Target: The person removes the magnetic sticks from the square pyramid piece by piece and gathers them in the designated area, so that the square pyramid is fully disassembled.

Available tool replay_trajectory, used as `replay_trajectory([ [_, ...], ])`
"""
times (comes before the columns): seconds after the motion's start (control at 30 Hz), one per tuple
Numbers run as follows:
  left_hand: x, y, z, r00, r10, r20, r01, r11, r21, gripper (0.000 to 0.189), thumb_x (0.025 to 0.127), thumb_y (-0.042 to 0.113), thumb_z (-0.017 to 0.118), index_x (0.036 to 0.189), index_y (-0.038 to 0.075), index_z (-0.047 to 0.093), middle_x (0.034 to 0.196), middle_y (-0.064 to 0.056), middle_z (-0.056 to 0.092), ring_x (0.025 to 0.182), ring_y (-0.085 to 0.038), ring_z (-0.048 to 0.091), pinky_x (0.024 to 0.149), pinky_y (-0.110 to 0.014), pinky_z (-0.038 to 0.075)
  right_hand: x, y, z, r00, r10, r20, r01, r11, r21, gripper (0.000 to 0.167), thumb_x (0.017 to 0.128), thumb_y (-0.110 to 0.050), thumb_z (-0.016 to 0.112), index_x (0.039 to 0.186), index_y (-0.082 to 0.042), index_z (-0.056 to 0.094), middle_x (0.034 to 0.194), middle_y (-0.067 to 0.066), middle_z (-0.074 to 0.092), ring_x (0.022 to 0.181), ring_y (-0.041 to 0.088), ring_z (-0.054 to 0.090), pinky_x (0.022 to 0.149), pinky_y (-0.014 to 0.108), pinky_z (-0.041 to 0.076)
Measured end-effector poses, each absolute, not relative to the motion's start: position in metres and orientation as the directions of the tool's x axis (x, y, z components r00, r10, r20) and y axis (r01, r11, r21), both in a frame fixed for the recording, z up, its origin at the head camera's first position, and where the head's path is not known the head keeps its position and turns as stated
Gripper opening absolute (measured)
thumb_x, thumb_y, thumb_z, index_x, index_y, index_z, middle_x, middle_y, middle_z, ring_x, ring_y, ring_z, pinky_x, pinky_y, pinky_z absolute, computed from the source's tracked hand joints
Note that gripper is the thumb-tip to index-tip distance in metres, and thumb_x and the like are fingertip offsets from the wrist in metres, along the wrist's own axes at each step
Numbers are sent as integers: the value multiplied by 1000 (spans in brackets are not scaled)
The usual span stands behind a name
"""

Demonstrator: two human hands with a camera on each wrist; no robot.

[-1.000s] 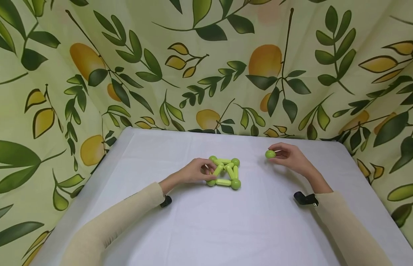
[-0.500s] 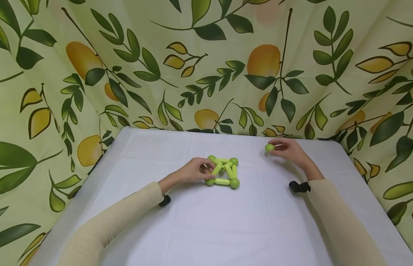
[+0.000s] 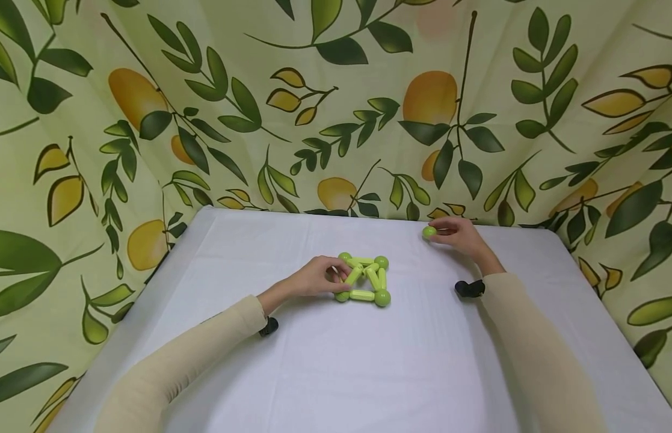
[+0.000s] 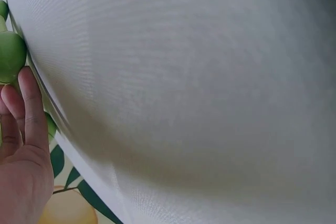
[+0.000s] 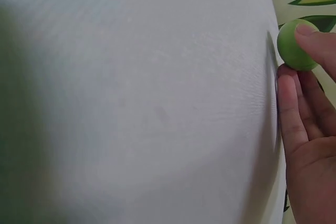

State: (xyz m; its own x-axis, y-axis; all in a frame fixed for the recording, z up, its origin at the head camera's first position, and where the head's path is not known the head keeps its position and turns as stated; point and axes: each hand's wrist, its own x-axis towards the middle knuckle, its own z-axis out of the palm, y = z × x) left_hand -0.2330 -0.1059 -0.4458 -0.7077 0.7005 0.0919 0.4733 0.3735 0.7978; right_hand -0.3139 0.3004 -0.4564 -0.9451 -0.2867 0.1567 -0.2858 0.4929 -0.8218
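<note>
Pinching green ball (image 3: 429, 233); glossy, round

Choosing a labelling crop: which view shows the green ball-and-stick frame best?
Head view: most of the frame shows there, though the left hand covers part of one side. The left wrist view catches only pieces at its left edge; the right wrist view shows none.

1. The ball (image 3: 429, 233) I pinch is plain green.
2. By my other hand (image 3: 320, 276), rods (image 3: 363, 295) are pale yellow-green, corner balls (image 3: 382, 297) deeper green.
3. My sleeves (image 3: 536, 343) are beige.
4. White tablecloth (image 3: 368, 367); cream curtain (image 3: 233, 174) printed with green leaves, orange fruit.
</note>
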Motion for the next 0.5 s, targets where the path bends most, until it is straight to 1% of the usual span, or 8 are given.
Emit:
replay_trajectory([
  [0.23,-233,-104,-445,-707,700,101,477,366,799,23,87,9,83,105,4,70,92,0,65,81,-15,63,78,-28,54,-319,296,-456,-955,-270,122,-245,487,-838,42,90,-7,80,126,8,65,126,26,62,109,31,62,82,14,49],
  [0.37,-233,-104,-446,-710,696,101,478,372,796,22,88,9,82,105,3,70,93,0,64,81,-14,62,78,-27,53,-318,294,-454,-954,-281,100,-230,478,-848,45,90,-5,78,129,12,62,128,28,60,112,37,61,82,14,48],
  [0.5,-232,-103,-446,-712,695,101,476,371,797,22,88,9,82,105,3,70,92,0,64,81,-14,62,77,-27,53,-317,294,-452,-957,-279,74,-209,494,-844,47,91,-5,78,131,11,60,131,27,59,116,40,59,85,17,50],
])
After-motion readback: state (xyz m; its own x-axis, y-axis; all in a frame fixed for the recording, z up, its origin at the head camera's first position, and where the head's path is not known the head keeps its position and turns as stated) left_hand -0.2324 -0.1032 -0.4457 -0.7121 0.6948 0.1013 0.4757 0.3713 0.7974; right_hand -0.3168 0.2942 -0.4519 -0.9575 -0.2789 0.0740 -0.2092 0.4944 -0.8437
